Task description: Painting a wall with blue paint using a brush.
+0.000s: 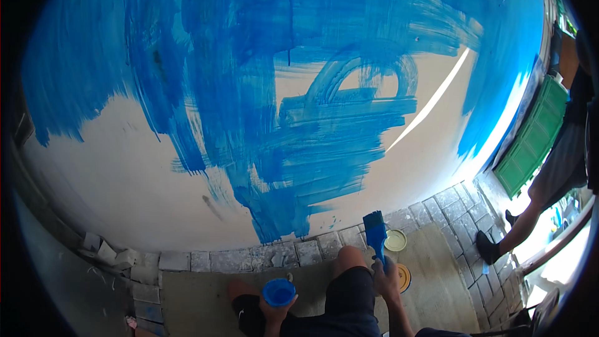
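My left hand (272,314) is closed around a small blue cup (267,289) with blue paint in it, held above my lap. In my right hand (387,282), a paintbrush (376,238) is gripped by its blue handle, its dark, paint-wet bristles pointing up and away from me. The brush is apart from the wall (125,178) in front, which carries uneven blue strokes over a whitish surface. Bare patches show along the wall's lower part and around an arch-shaped stroke at right of centre.
A pale round lid (395,240) and an orange-yellow round lid or can top (404,278) lie beside my right hand on a mat (437,256). Grey paving bricks (309,253) run along the wall's foot. Another person's leg (521,228) stands at right, near a green panel (533,134).
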`<state>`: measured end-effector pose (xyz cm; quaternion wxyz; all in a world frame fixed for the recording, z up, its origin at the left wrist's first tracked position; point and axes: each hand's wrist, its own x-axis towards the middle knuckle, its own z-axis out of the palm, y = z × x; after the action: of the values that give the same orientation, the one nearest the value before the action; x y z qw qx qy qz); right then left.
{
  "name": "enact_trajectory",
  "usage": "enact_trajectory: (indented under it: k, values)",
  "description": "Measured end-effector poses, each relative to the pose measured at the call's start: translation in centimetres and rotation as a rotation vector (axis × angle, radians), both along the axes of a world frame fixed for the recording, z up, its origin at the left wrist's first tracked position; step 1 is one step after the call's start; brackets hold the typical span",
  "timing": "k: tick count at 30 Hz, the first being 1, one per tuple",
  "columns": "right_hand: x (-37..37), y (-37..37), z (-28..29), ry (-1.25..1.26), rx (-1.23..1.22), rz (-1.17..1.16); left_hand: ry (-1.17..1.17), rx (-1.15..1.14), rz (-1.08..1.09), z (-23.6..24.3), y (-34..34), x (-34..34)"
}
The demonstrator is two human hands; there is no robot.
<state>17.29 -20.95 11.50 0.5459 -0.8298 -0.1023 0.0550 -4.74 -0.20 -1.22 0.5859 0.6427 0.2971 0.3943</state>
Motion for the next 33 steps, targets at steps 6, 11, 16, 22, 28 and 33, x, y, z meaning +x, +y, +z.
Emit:
enact_trajectory:
  k: [6,11,16,22,28,33]
  values:
    - [2.0,3.9,5.8,0.079,0.145,0.084,0.034,0.202,0.006,1.2,0.3,3.8]
    - [3.1,3.9,7.7,-0.04,0.092,0.229,0.015,0.214,-0.046,1.2,-0.5,5.5]
    - [0.9,2.0,8.4,-0.019,-0.185,0.308,0.079,0.191,-0.086,1.4,-1.4,4.6]
    - [1.3,-1.0,5.5,-0.169,-0.334,0.692,0.124,0.173,-0.2,1.5,-1.2,2.9]
    - [1.4,2.6,8.7,-0.048,-0.363,0.859,0.093,0.361,-0.198,1.1,1.1,5.2]
    - [0.4,4.3,9.0,-0.061,-0.366,0.851,0.034,0.224,-0.234,0.2,0.7,4.4]
